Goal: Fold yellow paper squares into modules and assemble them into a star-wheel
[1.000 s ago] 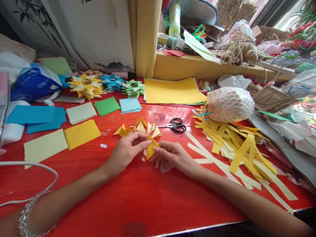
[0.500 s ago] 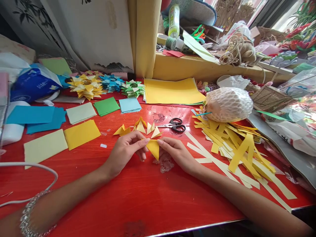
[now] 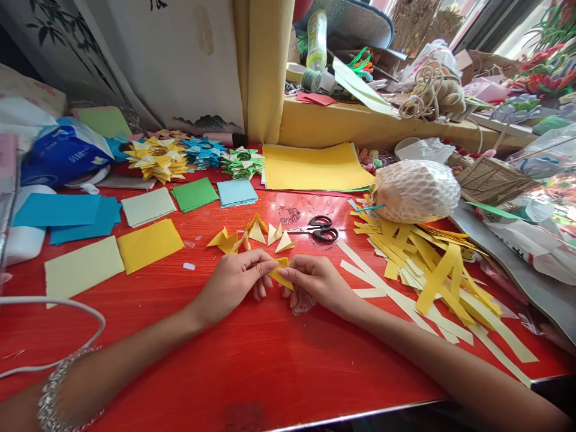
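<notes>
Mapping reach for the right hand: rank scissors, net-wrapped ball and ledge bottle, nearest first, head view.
1. Scissors, just beyond the right hand.
2. Net-wrapped ball, farther back on the right.
3. Bottle, up on the ledge behind.

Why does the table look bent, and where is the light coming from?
Head view: the wide lens bows the red table and stretches the forearms; daylight comes from the washed-out window at upper right; left hand, right hand and folded yellow paper are sharp.

Red table point(image 3: 270, 372) w/ yellow curtain point(image 3: 263, 72), bright window point(image 3: 522, 36) at right.
</notes>
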`<state>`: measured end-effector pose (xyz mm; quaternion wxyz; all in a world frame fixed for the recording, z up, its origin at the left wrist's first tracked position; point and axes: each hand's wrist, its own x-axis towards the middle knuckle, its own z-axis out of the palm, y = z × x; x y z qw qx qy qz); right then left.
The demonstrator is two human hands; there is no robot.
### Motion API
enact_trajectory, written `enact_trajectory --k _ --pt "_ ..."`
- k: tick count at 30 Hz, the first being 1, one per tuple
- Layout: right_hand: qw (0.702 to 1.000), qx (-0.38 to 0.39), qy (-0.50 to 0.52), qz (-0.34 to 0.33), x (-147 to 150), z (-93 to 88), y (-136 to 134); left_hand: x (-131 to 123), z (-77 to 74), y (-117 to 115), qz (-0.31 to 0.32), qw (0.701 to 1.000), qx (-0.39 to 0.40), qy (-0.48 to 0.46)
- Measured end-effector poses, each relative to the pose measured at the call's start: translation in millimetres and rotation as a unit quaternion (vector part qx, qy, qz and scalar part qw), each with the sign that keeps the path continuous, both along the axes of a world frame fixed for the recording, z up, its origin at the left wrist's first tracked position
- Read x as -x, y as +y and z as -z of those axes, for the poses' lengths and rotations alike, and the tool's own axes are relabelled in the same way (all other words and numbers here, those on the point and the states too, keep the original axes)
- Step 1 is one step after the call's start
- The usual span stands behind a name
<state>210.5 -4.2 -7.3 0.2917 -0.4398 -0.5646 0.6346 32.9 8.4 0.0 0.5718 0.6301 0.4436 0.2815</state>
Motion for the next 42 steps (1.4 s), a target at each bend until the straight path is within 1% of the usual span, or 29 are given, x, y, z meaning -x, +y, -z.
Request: enact_trajectory --k 3,7,11,14,17,20,25,36,42 --pt "0.999 0.010 0.029 0.013 0.9 0.6 0.1 0.9 0.2 1.0 -0.020 1.000 0.009 -0.013" --pt "0.997 0.005 0.073 0.009 0.7 3.0 1.3 0.6 -0.3 2.2 -0.024 0.999 0.016 -0.029" --pt "0.994 -0.013 0.099 0.055 0.3 4.8 2.3 -1.2 -0.1 1.4 -0.039 0.999 0.014 -0.035" --pt "0.992 -0.029 0.083 0.090 -0.2 3.4 2.5 -1.5 0.9 -0.1 -0.058 0.998 -0.022 -0.010" --pt "0.993 -0.031 0.066 0.088 -0.4 2.0 2.9 -0.4 1.2 -1.7 -0.066 0.995 -0.078 0.008" --pt "0.991 -0.042 0.080 0.097 -0.2 3.2 4.2 0.8 0.6 -2.8 -0.062 0.993 -0.097 0.000" --pt "0.986 -0.055 0.117 0.104 -0.4 5.6 7.3 0.8 0.3 -2.8 -0.062 0.995 -0.075 -0.028" --pt "0.984 -0.060 0.119 0.115 -1.1 2.0 6.2 0.7 -1.8 1.5 -0.055 0.995 -0.002 -0.085" --pt "0.985 -0.051 0.120 0.110 -3.4 3.7 6.6 0.8 -4.7 2.5 -0.064 0.996 0.015 -0.066"
